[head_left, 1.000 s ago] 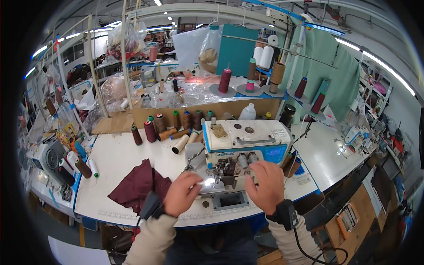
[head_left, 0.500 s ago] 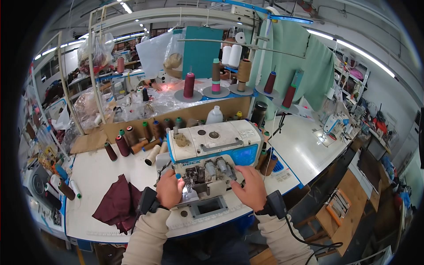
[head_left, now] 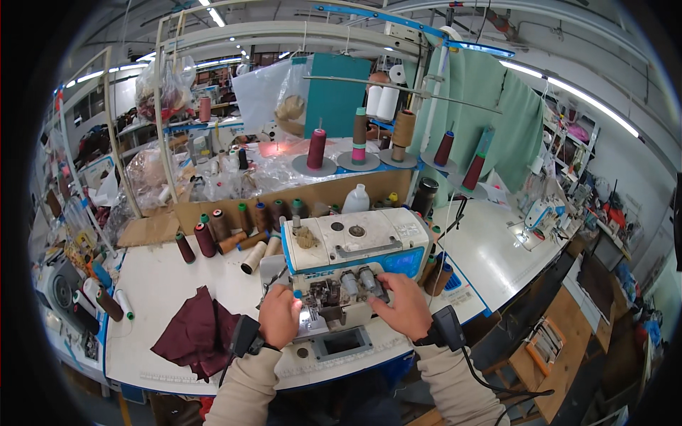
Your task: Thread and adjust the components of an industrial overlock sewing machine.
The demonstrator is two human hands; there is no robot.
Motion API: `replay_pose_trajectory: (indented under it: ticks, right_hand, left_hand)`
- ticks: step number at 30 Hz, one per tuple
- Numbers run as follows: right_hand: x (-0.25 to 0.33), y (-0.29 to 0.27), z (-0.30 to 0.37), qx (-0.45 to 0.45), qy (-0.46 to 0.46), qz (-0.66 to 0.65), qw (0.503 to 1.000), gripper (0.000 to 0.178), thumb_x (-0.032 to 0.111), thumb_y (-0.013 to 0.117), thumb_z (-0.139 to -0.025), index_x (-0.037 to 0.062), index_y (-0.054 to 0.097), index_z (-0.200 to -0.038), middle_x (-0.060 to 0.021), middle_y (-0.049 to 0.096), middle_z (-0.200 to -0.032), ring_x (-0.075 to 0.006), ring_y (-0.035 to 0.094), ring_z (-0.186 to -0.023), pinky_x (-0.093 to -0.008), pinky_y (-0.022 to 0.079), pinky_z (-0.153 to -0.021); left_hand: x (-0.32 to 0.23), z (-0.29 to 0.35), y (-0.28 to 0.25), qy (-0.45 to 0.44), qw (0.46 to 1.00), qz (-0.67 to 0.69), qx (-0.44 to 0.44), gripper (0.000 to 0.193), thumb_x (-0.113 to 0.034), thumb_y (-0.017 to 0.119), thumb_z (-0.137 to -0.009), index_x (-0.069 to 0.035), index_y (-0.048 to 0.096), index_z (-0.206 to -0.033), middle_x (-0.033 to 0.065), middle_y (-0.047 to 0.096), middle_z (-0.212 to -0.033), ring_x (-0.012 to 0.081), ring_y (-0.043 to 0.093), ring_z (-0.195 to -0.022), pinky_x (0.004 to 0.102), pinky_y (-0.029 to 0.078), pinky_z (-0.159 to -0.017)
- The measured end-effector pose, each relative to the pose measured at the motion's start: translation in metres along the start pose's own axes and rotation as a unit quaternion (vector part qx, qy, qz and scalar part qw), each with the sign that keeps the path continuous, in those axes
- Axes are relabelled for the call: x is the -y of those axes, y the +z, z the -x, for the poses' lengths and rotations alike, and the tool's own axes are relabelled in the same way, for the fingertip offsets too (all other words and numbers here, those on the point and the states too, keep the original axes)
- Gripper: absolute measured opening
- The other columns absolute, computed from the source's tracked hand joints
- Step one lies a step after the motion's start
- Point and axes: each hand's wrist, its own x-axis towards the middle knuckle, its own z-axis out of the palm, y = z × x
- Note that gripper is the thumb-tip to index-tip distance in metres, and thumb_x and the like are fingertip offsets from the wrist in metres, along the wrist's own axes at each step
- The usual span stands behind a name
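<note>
A white and blue overlock sewing machine [head_left: 334, 245] stands on the white table, its inner metal parts exposed at the front. My left hand [head_left: 280, 317] is at the left of its needle area, fingers curled in beside a small blue-tipped part [head_left: 298, 293]. Whatever those fingers pinch is hidden. To the right of the grey tension dials [head_left: 359, 282], my right hand [head_left: 403, 307] reaches the machine's front, thumb and forefinger apart and nothing visible between them. A crumpled maroon fabric piece [head_left: 195, 330] lies left of my left hand.
Several thread cones [head_left: 220, 226] stand or lie behind and left of the machine, beside a white plastic bottle [head_left: 356, 199]. More cones sit on a thread stand [head_left: 359, 161] above. A thread [head_left: 442, 245] hangs at the right. Another sewing machine [head_left: 545, 211] is far right.
The view has shifted slightly, so the scene sits lower and further right. My right hand has come closer to the dials. My left hand stays by the needle area.
</note>
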Motion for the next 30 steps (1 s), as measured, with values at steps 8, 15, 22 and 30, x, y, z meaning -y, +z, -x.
replay_pose_trajectory:
  ticks: [8, 15, 22, 30]
  right_hand:
    - [0.002, 0.0, 0.0, 0.005, 0.012, -0.011, 1.0, 0.045, 0.026, 0.073, -0.077, 0.0052, 0.058, -0.115, -0.0151, 0.06, -0.1, -0.0362, 0.057, -0.094, -0.0444, 0.045, -0.082]
    - [0.005, -0.003, -0.001, 0.018, 0.016, 0.028, 0.999, 0.052, 0.029, 0.078, -0.075, 0.0045, 0.058, -0.116, -0.0156, 0.058, -0.106, -0.0352, 0.057, -0.101, -0.0414, 0.045, -0.087]
    - [-0.002, 0.001, 0.001, 0.002, -0.007, 0.018, 1.0, 0.052, 0.031, 0.076, -0.075, 0.008, 0.057, -0.117, -0.0133, 0.058, -0.103, -0.0347, 0.054, -0.097, -0.0434, 0.043, -0.086]
    - [-0.005, 0.008, -0.008, 0.018, -0.001, -0.012, 1.0, 0.047, 0.031, 0.078, -0.07, 0.0069, 0.057, -0.105, -0.0113, 0.057, -0.092, -0.0325, 0.055, -0.088, -0.0428, 0.042, -0.077]
  left_hand:
    - [-0.001, -0.001, 0.001, -0.004, 1.0, 0.006, -0.004, 0.013, -0.004, 0.067, -0.079, 0.003, 0.056, -0.08, 0.0207, 0.057, -0.093, 0.0416, 0.055, -0.086, 0.0452, 0.046, -0.075]
    - [0.0, -0.001, 0.001, -0.01, 1.0, 0.009, -0.004, 0.013, -0.004, 0.067, -0.079, 0.004, 0.056, -0.079, 0.0209, 0.057, -0.093, 0.0416, 0.055, -0.086, 0.045, 0.046, -0.075]
    - [-0.001, -0.001, 0.001, -0.008, 1.0, 0.017, 0.0, 0.012, -0.004, 0.066, -0.078, 0.003, 0.057, -0.08, 0.0207, 0.058, -0.093, 0.0418, 0.056, -0.086, 0.0455, 0.046, -0.075]
    - [0.001, 0.003, -0.004, 0.01, 1.0, 0.026, -0.015, 0.01, -0.005, 0.065, -0.081, 0.001, 0.057, -0.085, 0.0186, 0.057, -0.091, 0.0411, 0.055, -0.083, 0.047, 0.046, -0.073]
